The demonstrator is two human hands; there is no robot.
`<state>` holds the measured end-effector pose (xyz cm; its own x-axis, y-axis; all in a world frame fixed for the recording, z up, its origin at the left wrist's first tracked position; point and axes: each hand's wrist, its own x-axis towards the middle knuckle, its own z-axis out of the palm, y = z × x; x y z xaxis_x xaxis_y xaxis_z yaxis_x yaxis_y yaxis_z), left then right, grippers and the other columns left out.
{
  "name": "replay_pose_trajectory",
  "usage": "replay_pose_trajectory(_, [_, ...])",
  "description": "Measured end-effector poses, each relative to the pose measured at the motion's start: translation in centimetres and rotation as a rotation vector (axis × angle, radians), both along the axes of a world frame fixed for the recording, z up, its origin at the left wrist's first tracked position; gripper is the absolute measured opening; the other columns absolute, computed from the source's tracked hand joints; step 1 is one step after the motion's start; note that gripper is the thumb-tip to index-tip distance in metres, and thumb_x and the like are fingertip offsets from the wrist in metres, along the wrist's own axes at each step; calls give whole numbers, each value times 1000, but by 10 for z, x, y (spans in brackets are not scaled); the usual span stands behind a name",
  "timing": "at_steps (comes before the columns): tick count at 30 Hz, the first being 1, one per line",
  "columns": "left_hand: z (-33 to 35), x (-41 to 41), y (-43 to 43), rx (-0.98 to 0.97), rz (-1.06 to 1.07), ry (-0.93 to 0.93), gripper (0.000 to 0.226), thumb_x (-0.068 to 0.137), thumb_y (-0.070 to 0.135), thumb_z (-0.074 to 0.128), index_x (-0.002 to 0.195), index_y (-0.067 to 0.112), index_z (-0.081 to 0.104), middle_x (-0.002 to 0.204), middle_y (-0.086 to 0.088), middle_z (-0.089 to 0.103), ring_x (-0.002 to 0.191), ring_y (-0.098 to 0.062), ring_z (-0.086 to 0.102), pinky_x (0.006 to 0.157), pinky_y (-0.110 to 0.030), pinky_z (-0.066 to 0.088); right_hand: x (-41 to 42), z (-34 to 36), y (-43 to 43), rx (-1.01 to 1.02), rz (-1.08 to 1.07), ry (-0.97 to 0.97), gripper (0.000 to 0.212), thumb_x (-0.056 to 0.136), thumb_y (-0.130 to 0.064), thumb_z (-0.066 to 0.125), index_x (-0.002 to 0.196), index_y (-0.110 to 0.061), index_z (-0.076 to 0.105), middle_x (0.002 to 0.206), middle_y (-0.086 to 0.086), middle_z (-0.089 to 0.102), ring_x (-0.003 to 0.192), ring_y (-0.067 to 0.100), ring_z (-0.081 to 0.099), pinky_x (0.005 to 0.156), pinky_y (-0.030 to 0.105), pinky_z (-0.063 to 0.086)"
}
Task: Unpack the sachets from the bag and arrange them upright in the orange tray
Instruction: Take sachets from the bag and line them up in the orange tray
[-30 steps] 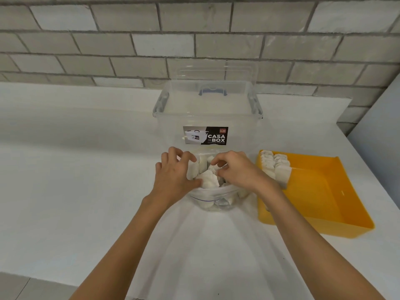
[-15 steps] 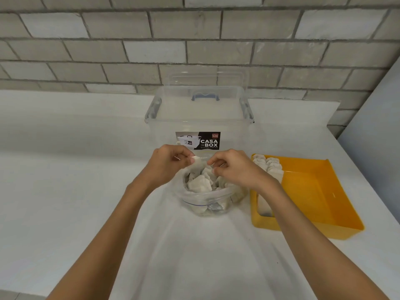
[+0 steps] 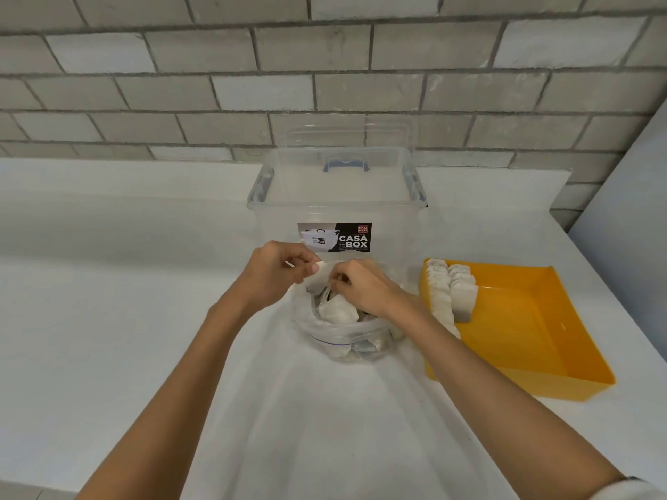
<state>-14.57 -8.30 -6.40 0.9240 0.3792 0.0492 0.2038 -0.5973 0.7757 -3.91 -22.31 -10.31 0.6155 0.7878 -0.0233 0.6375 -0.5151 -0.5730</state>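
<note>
Both hands meet over the clear bag (image 3: 346,337): the left hand (image 3: 276,274) pinches a white sachet (image 3: 319,277) at its mouth, while the right hand (image 3: 362,288) curls into the opening, and I cannot tell what it holds. Loose sachets (image 3: 337,312) fill the bag beneath them. Just right of the right hand, the orange tray (image 3: 523,337) holds upright sachets (image 3: 458,294) in rows along its near-hand wall. Beyond the hands stands a clear lidded box (image 3: 335,196) on the white counter (image 3: 126,319).

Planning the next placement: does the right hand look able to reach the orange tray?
Probably yes: the right hand is at the bag beside the orange tray, with nothing between them.
</note>
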Motion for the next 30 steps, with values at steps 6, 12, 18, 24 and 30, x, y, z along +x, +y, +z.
replay_pose_trajectory(6, [-4, -4, -1, -9, 25, -17, 4, 86, 21, 70, 86, 21, 73, 75, 2, 68, 63, -11, 57, 67, -16, 45, -1, 3, -11, 150, -121, 14, 18, 87, 0, 59, 91, -6, 75, 86, 5, 71, 80, 15, 62, 76, 22, 49])
replay_pose_trajectory(12, [0, -1, -7, -9, 21, -56, 4, 86, 20, 70, 86, 22, 73, 76, 1, 69, 61, -10, 56, 66, -15, 46, 3, 14, -32, 309, -227, 88, 35, 81, -1, 66, 109, -21, 66, 74, 7, 68, 71, 16, 63, 63, 5, 41])
replay_pose_trajectory(18, [6, 12, -23, -34, 4, -81, 6, 86, 21, 69, 91, 21, 74, 81, -1, 70, 63, -10, 58, 65, -11, 45, 8, 24, -64, 392, -324, 96, 17, 86, -14, 66, 101, -19, 73, 82, -4, 72, 75, 2, 62, 69, 10, 44])
replay_pose_trajectory(24, [15, 32, -57, -71, -83, -124, 6, 87, 19, 69, 91, 21, 73, 79, 3, 69, 58, 6, 57, 64, -9, 45, 15, 37, -109, 444, -380, 54, 10, 87, -17, 67, 92, -20, 75, 82, -10, 71, 77, -2, 61, 67, 4, 42])
replay_pose_trajectory(30, [20, 50, -92, -52, -166, -122, 8, 88, 19, 68, 92, 19, 74, 83, -1, 70, 69, -7, 59, 73, -26, 50, 30, 40, -163, 409, -458, -46, 9, 87, -16, 67, 89, -19, 75, 77, -11, 68, 74, 0, 60, 72, 11, 46])
